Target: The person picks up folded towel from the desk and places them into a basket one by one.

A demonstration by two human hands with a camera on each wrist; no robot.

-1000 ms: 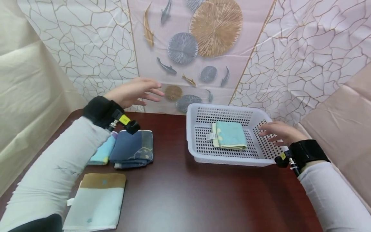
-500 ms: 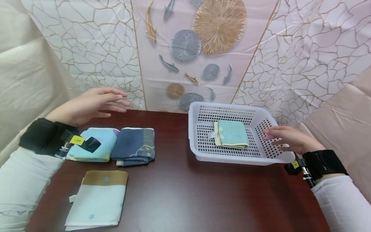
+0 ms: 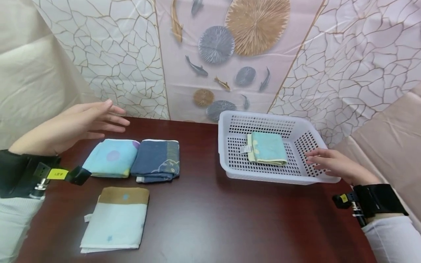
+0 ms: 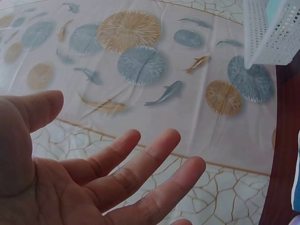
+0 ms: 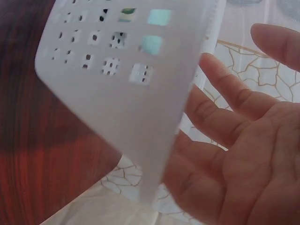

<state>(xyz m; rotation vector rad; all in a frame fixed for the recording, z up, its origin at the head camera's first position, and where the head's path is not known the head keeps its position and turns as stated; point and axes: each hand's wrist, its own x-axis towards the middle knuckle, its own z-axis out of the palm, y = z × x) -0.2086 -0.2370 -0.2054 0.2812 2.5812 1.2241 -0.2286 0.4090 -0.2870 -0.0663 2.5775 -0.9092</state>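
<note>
A cloth backdrop [image 3: 131, 65] printed with crackle lines, discs and fish is hanging behind the dark red-brown table [image 3: 243, 223]. A white perforated plastic basket [image 3: 279, 177] is standing at the table's far right, its rim reaching near the right edge; a sideways knock could be sliding it off. The folded white-and-brown towel [image 3: 118, 223] is lying flat at the near left. Farther back, the left hand [image 3: 79, 122] is hovering with fingers extended, holding nothing; dropping too low, it could be rumpling the folds below. Under it the folded light-blue towel [image 3: 112, 159] is resting just beside the folded navy towel [image 3: 156, 160]; with them lying so close, a careless grab could be dragging both. The right hand [image 3: 338, 164] is reaching over the basket's right end, fingers relaxed and gripping nothing; whether they are touching the rim I cannot tell. A folded turquoise towel [image 3: 269, 148] is lying inside the basket, towards the middle of its floor. The left wrist camera [image 3: 79, 176] is jutting out and could be snagging fabric. A small white label [image 3: 245, 149] is poking from the turquoise towel's left side
</note>
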